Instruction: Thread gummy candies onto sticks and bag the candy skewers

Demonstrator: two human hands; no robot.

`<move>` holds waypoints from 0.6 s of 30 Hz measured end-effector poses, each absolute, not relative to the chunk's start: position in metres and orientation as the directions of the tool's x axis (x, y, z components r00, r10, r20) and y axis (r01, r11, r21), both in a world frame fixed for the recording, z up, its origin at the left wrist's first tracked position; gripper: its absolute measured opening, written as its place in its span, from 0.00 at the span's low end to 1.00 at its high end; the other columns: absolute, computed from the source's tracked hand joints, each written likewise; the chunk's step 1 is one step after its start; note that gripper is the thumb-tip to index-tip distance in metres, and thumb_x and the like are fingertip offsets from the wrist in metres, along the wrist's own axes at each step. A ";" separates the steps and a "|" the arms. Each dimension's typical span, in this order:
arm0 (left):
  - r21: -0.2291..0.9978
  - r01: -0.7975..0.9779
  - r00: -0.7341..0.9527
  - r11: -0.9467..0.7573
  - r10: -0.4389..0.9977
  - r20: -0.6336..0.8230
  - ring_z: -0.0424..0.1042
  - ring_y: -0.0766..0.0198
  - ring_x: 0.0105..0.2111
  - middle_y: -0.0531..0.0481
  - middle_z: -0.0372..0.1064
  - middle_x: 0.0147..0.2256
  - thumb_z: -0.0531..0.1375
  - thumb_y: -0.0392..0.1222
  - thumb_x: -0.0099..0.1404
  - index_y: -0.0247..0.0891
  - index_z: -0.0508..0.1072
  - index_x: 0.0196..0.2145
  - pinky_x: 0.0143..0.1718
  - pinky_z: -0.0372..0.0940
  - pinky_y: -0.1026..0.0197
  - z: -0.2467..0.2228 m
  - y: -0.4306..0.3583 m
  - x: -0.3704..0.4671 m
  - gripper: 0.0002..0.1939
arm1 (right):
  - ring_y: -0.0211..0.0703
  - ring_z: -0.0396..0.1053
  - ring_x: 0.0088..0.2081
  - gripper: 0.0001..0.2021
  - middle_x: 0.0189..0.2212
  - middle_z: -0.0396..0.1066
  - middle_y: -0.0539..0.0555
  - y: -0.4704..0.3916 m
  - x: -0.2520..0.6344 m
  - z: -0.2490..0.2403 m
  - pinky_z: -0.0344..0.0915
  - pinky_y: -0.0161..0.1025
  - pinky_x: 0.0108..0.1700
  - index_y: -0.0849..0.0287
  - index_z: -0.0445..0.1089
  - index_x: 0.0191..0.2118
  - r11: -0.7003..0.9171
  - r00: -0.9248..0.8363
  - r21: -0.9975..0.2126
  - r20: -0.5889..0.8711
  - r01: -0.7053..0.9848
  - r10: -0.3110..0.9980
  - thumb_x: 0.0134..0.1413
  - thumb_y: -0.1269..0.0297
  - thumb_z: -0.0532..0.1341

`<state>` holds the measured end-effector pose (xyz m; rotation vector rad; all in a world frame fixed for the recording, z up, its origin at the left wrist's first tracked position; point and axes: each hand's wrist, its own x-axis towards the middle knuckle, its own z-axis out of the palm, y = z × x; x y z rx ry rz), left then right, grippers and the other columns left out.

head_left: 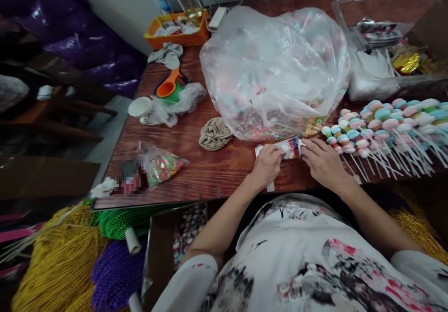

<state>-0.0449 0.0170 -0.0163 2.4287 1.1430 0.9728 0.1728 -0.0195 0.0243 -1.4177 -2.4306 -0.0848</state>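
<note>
A small printed packet (292,148), white with red and blue marks, lies near the table's front edge between my two hands. My left hand (269,162) is closed on its left end, thumb and fingers pinching it. At the other end, the fingers of my right hand (322,162) are bent round the packet's edge. To the right lie many marshmallow sticks (383,121) in pink, blue and white, their white sticks pointing toward me. Behind the packet rests a large clear plastic bag (273,65) full of pastel marshmallows. What the packet contains is hidden.
A beige folded cloth (214,134) and a bag of colourful gummy sweets (164,167) lie to the left. Farther back are measuring scoops (170,88), a white cup (139,107) and an orange tray (175,27). A clear bin (378,83) stands back right.
</note>
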 end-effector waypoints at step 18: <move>0.370 0.654 0.421 -0.660 0.724 0.547 0.64 0.61 0.32 0.49 0.69 0.28 0.58 0.33 0.65 0.37 0.73 0.29 0.35 0.61 0.59 -0.007 0.023 -0.015 0.07 | 0.50 0.58 0.59 0.13 0.57 0.70 0.55 -0.033 0.189 0.045 0.50 0.51 0.51 0.56 0.73 0.48 0.456 -0.435 -0.043 0.235 0.889 0.869 0.63 0.69 0.53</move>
